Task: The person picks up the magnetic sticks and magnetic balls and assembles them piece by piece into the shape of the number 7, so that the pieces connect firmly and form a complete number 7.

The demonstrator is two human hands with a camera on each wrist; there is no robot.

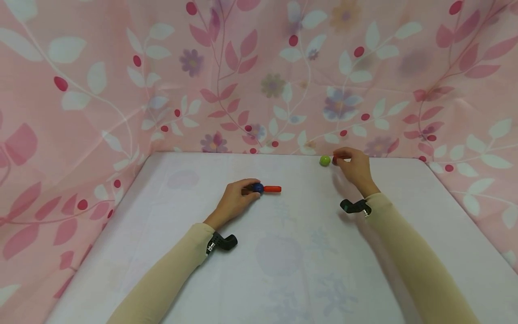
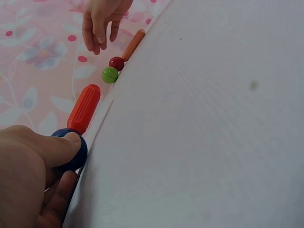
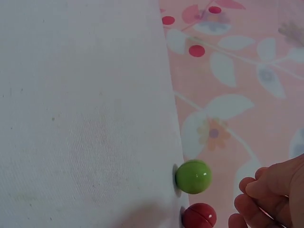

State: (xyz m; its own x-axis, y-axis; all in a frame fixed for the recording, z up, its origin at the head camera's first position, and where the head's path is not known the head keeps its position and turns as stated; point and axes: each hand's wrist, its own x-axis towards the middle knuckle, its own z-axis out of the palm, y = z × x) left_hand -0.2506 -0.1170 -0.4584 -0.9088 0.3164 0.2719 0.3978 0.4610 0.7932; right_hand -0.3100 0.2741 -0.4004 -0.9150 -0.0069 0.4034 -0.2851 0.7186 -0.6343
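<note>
My left hand (image 1: 234,199) pinches a blue ball (image 1: 258,188) between thumb and fingers on the white surface. A red ridged stick (image 2: 84,109) extends from the ball's far side, in line with it; whether the two are joined I cannot tell. Toward the back right, my right hand (image 1: 357,170) hovers by a red ball (image 3: 199,216), its fingers loosely bent and apart from the ball. A green ball (image 3: 193,176) sits beside the red one. In the left wrist view an orange stick (image 2: 134,45) lies beyond the red ball, in line with both balls.
The white-covered table (image 1: 283,270) ends at the back against a pink floral curtain (image 1: 263,90), which also hangs along the left and right sides. A dark wrist camera (image 1: 226,242) is strapped at the left cuff, and another camera (image 1: 353,206) at the right.
</note>
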